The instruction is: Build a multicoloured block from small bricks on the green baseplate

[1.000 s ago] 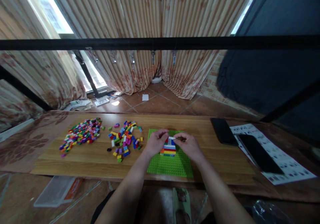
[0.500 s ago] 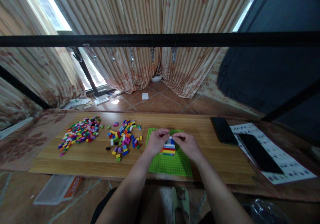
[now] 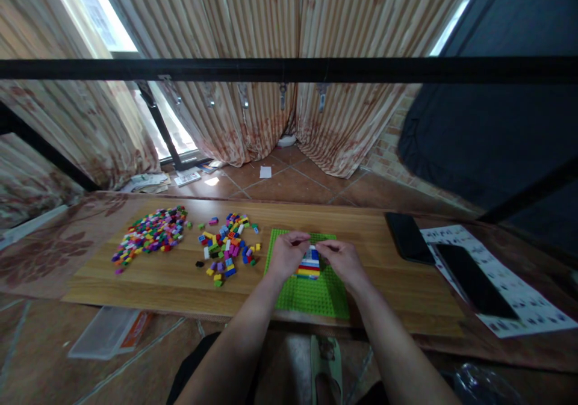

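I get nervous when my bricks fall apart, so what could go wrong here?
The left hand and right hand are right at the brick stack, so a bump might knock pieces loose. The green plate lies close to the near edge of the table, so a hard push toward the person could slide it off. The loose bricks lie beside the left arm, so a wide sweep might scatter them.
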`<state>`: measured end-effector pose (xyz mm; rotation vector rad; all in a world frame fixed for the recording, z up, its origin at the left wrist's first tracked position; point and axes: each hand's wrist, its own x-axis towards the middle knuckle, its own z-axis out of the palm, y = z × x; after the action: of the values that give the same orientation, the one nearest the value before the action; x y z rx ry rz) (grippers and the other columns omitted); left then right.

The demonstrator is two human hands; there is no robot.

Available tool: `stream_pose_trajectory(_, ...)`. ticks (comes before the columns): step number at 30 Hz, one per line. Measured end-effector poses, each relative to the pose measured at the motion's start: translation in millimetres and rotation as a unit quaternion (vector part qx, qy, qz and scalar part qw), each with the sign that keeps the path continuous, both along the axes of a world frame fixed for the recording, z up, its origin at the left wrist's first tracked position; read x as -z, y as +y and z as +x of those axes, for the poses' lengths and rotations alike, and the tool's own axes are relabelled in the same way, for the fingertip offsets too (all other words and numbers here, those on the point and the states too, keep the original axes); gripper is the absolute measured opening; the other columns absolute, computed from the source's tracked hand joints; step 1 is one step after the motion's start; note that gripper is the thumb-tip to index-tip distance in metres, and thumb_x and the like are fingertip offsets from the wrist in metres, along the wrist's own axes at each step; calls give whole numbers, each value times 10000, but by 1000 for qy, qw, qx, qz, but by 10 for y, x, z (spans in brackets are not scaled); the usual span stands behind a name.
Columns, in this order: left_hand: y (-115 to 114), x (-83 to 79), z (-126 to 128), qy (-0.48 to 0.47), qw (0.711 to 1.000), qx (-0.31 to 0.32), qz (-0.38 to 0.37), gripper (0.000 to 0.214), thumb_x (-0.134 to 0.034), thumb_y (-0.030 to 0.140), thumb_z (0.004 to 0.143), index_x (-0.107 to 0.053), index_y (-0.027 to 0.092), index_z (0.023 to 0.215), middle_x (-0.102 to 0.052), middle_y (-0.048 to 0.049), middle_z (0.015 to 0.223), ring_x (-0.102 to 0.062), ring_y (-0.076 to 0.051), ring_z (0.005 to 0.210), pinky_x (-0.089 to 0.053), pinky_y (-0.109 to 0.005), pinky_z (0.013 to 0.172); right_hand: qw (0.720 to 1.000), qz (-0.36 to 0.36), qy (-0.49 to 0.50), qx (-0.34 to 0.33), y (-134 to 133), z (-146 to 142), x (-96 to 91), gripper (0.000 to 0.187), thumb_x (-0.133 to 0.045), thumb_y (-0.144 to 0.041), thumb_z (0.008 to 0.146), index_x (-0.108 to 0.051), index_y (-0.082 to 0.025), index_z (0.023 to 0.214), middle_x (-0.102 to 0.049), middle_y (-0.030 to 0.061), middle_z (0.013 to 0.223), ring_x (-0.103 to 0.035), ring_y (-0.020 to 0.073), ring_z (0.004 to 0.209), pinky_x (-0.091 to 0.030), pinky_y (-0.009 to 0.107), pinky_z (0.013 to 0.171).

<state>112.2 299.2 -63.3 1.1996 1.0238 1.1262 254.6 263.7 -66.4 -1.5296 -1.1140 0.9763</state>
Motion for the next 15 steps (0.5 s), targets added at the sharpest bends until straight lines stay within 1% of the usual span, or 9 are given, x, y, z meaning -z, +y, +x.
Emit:
stream_pose_trajectory(9, -5, -4, 15, 9, 1000, -12, -9, 131, -660, 125, 621, -729, 157, 729, -702, -11, 698, -601, -117, 624, -481, -233, 643, 998, -25, 38, 45, 15, -68, -2, 277, -687, -430, 590, -741, -170, 669, -671, 36, 571, -547, 148, 517, -402, 270, 517)
stream_pose_trajectory(12, -5, -4, 18, 13, 1000, -14, -6, 128, -653, 130, 623, -725, 155, 726, -693, -9, 680, -594, -118, 610, -477, -236, 632, 997, -26, 46, 50, 12, -91, -14, 259, -688, -425, 583, -729, -177, 645, -642, 19, 521, -523, 140, 484, -389, 265, 496)
stream_pose_trajectory(15, -4, 7, 24, 18, 1000, -15, -2, 134, -645, 130, 625, -724, 153, 731, -688, -9, 668, -594, -122, 613, -479, -239, 628, 997, -24, 58, 51, -4, -106, -38, 258, -692, -430, 578, -721, -181, 639, -637, 13, 518, -522, 138, 475, -391, 261, 486)
